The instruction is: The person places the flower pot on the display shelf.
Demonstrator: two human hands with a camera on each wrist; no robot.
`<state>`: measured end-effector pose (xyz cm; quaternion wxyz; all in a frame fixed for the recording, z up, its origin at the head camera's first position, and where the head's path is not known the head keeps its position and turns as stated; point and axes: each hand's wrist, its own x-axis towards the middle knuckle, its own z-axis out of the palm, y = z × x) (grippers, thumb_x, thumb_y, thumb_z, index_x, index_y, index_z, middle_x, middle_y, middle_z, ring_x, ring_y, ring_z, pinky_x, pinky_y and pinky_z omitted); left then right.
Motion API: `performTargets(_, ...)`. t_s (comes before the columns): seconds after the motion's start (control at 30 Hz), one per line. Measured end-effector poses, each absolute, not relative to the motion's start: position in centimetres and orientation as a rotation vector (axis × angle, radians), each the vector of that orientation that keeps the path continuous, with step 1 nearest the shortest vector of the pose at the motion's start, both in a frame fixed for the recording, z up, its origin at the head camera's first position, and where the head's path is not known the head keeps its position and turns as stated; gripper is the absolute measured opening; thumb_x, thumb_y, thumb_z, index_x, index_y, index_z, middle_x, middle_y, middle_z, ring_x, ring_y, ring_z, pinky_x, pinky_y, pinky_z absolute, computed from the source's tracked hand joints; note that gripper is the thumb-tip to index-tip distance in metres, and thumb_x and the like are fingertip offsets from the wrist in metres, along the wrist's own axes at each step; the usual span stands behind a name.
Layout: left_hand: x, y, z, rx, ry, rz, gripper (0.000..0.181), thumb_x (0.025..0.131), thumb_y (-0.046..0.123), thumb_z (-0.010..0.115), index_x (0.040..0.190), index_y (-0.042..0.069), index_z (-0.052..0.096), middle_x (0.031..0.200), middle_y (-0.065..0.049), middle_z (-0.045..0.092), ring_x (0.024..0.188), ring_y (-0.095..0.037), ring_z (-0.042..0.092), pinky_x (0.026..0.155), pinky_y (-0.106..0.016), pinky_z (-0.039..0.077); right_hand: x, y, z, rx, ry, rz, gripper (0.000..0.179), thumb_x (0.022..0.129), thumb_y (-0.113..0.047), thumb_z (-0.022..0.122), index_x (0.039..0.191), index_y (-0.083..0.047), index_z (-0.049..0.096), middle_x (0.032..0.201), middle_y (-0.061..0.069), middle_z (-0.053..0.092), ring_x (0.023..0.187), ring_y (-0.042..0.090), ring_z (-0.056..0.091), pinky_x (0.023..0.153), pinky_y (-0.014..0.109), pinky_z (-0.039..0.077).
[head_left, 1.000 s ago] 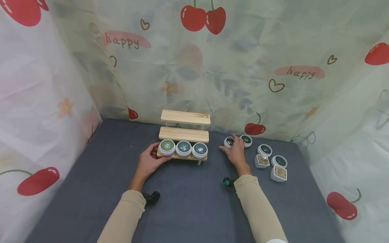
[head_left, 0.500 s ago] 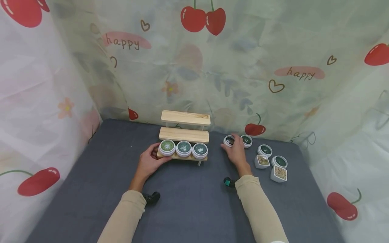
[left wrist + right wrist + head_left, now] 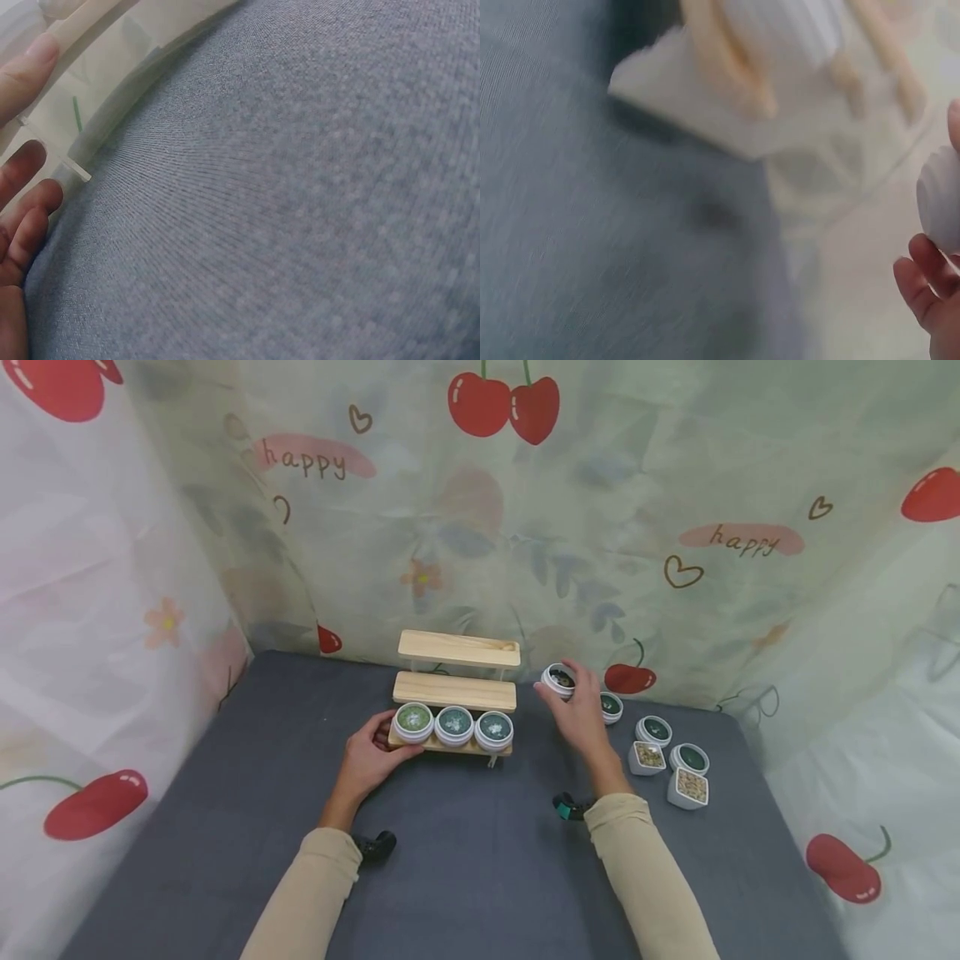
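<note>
My left hand [image 3: 369,758] grips the left end of the lowest board of a three-tier wooden display stand [image 3: 453,691]. In the left wrist view its thumb [image 3: 37,60] lies along the board's edge, the other fingers below. Three round white pots stand in a row on that board: one with a light green top [image 3: 412,718], two blue-green ones in the middle [image 3: 453,723] and at the right [image 3: 493,727]. To the right of the stand, my right hand [image 3: 581,714] holds up a round white pot with dark contents [image 3: 556,682]; the right wrist view shows its ribbed side [image 3: 939,201].
Right of my right hand stand more dark-green-topped round pots [image 3: 655,730] and two square white pots [image 3: 687,788] with pebble-like contents. The stand's upper two boards are bare. Behind the dark grey tabletop [image 3: 465,868] hangs a cherry-print curtain [image 3: 502,527].
My right hand has raised the dark-filled round pot from the table and moved it slightly back and left. My left hand keeps its grip on the stand.
</note>
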<state>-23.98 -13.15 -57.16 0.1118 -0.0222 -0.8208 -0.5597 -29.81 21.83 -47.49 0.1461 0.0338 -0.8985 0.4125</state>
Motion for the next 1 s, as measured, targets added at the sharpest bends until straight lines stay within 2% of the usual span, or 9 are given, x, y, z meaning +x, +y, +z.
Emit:
performTargets(0.2,-24.0,-13.1,-57.2,-0.073,-2.408,-1.633,0.078,0.070,0.037,0.096,0.136,0.016,0.062,0.103,-0.009,0.071,0.081,-0.017,0.064,0.070,-0.020,0.050,-28.9,19.3,-45.0,0.233,-2.534,1.243,0.074,0.091,-0.036,0.077,0.149,-0.007,0.042,0.144,0.021,0.044,0.131,0.036,0.047,0.110,0.052,0.039)
performTargets(0.33,-24.0,-13.1,-57.2,-0.073,-2.411,-1.633,0.078,0.069,0.037,0.095,0.137,0.016,0.062,0.103,-0.009,0.071,0.081,-0.017,0.064,0.070,-0.020,0.050,-28.3,17.6,-44.0,0.329,-2.496,1.331,0.077,0.089,-0.027,0.080,0.149,-0.001,0.040,0.142,0.022,0.045,0.128,0.034,0.048,0.110,0.049,0.039)
performTargets(0.57,-23.9,-13.0,-57.0,-0.053,-2.419,-1.643,0.078,0.069,0.037,0.096,0.137,0.016,0.062,0.104,-0.009,0.071,0.081,-0.017,0.064,0.070,-0.019,0.050,-27.5,14.9,-42.9,0.427,-2.491,1.504,0.080,0.087,-0.017,0.081,0.150,0.001,0.035,0.148,0.023,0.044,0.133,0.034,0.050,0.113,0.048,0.040)
performTargets(0.7,-24.0,-13.0,-57.0,-0.039,-2.429,-1.633,0.078,0.070,0.037,0.095,0.137,0.017,0.062,0.105,-0.009,0.071,0.081,-0.016,0.063,0.070,-0.019,0.049,-27.2,13.2,-42.7,0.475,-2.494,1.543,0.077,0.086,-0.017,0.081,0.147,0.001,0.037,0.142,0.021,0.049,0.125,0.033,0.056,0.104,0.046,0.048)
performTargets(0.8,-24.1,-13.0,-56.9,-0.043,-2.432,-1.628,0.078,0.070,0.038,0.095,0.137,0.017,0.061,0.105,-0.009,0.071,0.081,-0.016,0.063,0.070,-0.019,0.049,-27.2,11.9,-43.0,0.519,-2.504,1.529,0.071,0.087,-0.019,0.082,0.144,-0.002,0.042,0.133,0.018,0.050,0.115,0.029,0.058,0.093,0.040,0.053)
performTargets(1.0,-24.1,-13.1,-57.0,-0.057,-2.426,-1.627,0.077,0.071,0.037,0.095,0.137,0.016,0.061,0.104,-0.009,0.072,0.081,-0.016,0.064,0.070,-0.019,0.050,-27.1,9.5,-43.6,0.547,-2.548,1.530,0.069,0.086,-0.026,0.084,0.143,-0.010,0.049,0.128,0.014,0.042,0.109,0.022,0.054,0.091,0.031,0.050)
